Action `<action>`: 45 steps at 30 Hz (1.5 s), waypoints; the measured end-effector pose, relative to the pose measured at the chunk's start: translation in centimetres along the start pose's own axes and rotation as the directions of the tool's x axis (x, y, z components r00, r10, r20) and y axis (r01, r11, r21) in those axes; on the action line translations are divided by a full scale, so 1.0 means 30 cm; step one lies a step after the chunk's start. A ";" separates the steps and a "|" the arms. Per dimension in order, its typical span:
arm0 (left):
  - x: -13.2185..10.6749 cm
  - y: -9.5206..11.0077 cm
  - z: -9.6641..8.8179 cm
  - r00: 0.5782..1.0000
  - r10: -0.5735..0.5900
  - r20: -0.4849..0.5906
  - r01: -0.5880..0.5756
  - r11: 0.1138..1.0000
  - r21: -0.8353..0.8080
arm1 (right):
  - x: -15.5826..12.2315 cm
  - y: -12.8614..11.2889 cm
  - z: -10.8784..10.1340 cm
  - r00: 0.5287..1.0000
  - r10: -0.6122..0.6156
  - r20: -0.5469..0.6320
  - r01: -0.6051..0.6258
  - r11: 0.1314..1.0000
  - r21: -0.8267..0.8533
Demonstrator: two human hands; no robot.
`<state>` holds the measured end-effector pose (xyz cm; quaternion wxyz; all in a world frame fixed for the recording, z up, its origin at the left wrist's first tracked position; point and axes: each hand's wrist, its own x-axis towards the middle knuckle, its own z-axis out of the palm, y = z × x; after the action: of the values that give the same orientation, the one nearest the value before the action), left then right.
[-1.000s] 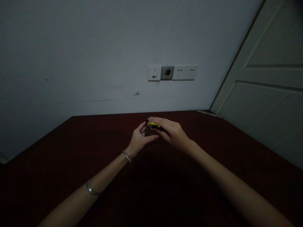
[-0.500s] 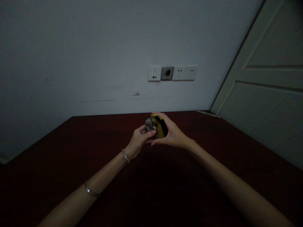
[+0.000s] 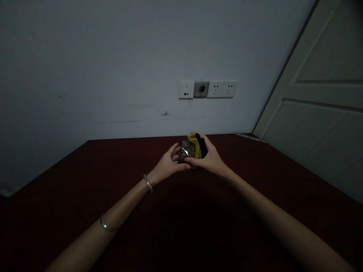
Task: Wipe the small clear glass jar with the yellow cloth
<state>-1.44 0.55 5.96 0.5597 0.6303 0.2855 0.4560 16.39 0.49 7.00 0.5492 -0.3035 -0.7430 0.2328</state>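
Observation:
Above the dark red tabletop, both hands meet around a small, shiny block that looks see-through, perhaps glass or clear plastic. A yellow and black cloth covers its right side. My right hand is closed round the cloth, with its thumb lying across the lower front of the block. My left hand loosely cups the block from the left, its thumb underneath and its fingers partly hidden behind. Light glints off the block's front face.
The dark red table reaches back to a pale wall. On that wall is a row of sockets and switches. A panelled white door stands at the right, and a thin pale strip lies at the back right edge.
The block and cloth have shifted slightly right and turned, showing more of the block's flat face. My left fingers have loosened, and my right thumb has moved onto the block.

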 end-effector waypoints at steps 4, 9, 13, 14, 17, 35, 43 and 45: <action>-0.011 0.018 0.003 0.995 0.100 0.029 -0.103 0.980 0.169 | 0.005 -0.009 0.011 0.995 0.088 0.042 -0.092 0.991 0.098; -0.019 0.020 0.004 0.984 0.179 0.007 -0.177 0.965 0.193 | 0.020 -0.034 0.010 0.987 0.125 0.105 -0.133 0.988 0.077; -0.021 0.007 0.001 0.986 0.159 -0.044 -0.156 0.986 0.051 | 0.035 -0.036 -0.013 0.982 0.177 0.070 -0.179 0.984 0.017; -0.024 0.006 0.002 0.988 0.142 -0.056 -0.142 0.990 0.011 | 0.038 -0.033 -0.022 0.981 0.190 0.050 -0.190 0.982 0.000; -0.033 0.007 0.003 0.999 0.018 -0.038 -0.023 0.991 -0.135 | 0.046 -0.023 -0.054 0.976 0.216 0.015 -0.216 0.976 0.000; -0.003 -0.045 -0.046 0.820 -0.381 0.428 0.544 0.752 -0.372 | 0.024 -0.151 -0.124 0.927 -0.199 0.317 0.330 0.832 -0.446; 0.003 -0.039 -0.012 0.863 -0.404 0.304 0.501 0.763 -0.408 | 0.021 -0.156 -0.120 0.833 -0.307 0.459 0.516 0.730 -0.448; 0.003 -0.042 -0.012 0.847 -0.422 0.323 0.528 0.739 -0.418 | 0.018 -0.165 -0.103 0.820 -0.334 0.465 0.542 0.714 -0.444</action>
<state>-1.53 1.06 4.76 0.8256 0.4160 0.2517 0.2862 18.28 -2.59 11.62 0.3339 -0.2154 -0.9139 -0.0835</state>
